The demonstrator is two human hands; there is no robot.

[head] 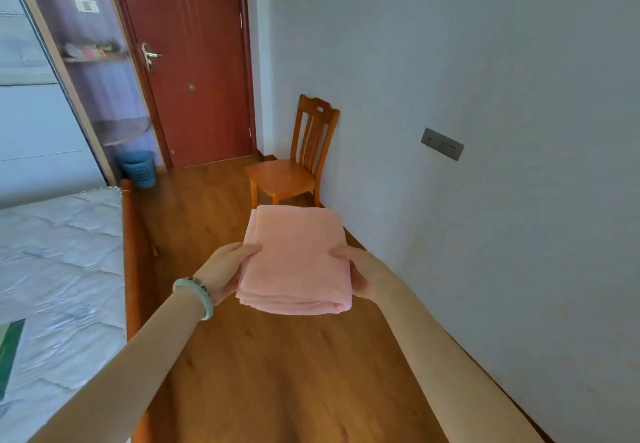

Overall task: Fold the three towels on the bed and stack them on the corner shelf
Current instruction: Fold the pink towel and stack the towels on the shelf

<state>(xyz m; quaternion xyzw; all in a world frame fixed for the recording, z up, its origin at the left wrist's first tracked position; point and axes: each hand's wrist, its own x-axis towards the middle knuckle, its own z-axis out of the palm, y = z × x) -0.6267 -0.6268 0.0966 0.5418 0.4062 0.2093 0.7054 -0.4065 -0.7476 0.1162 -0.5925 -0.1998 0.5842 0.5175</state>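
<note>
Pink folded towels (296, 262) are riding flat above the wooden floor (277, 373) — left hand (225, 273) and right hand (362, 274) gripping opposite edges, thumbs on top — with the corner shelf (121, 131) well ahead.

A bedroom in a home: a bed (52, 269) with a bare quilted mattress on a wooden frame, a red-brown door (194, 61), a wooden chair (294, 162) against the pale wall, corner shelves (114, 96), a blue wastebasket (140, 169), and wood flooring (277, 373).

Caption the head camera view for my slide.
Left hand and right hand hold a folded pink towel above the wooden floor.
</note>
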